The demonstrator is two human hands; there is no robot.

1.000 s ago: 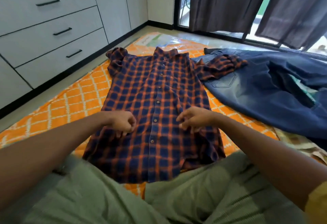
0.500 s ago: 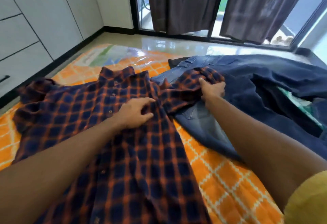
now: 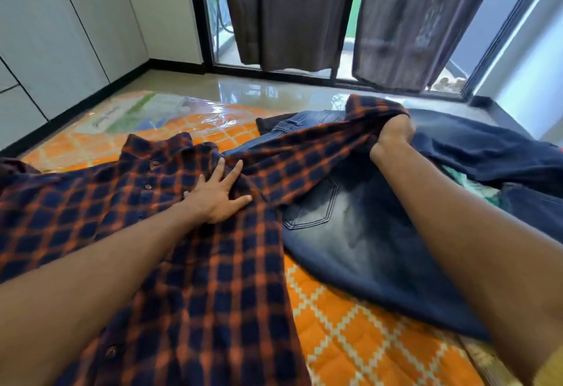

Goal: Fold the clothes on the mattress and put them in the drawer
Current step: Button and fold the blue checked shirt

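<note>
Since half a second ago, the shirt sleeve (image 3: 320, 151) has been lifted and stretched out to the right, where before it lay bunched on the jeans, and the left hand's fingers have spread from a loose curl to flat.

At the sleeve's far end, the right hand (image 3: 393, 138) has its fingers curled round the cuff, grasping it and holding the sleeve taut above the blue jeans (image 3: 350, 227). The left hand (image 3: 217, 195) lies palm down with fingers straight and splayed, pressing on the plaid shirt (image 3: 170, 248) near the shoulder seam, just right of the button placket. The shirt, navy and orange check, lies face up and buttoned on the orange patterned mattress (image 3: 359, 334), its collar toward the window. The jeans lie just to its right on the same mattress, back pocket up, with another dark blue garment (image 3: 493, 151) beyond them. To the left stands a white cabinet (image 3: 61, 35); drawer fronts show at its edge. Dark curtains (image 3: 289, 13) hang before the glass door.
</note>
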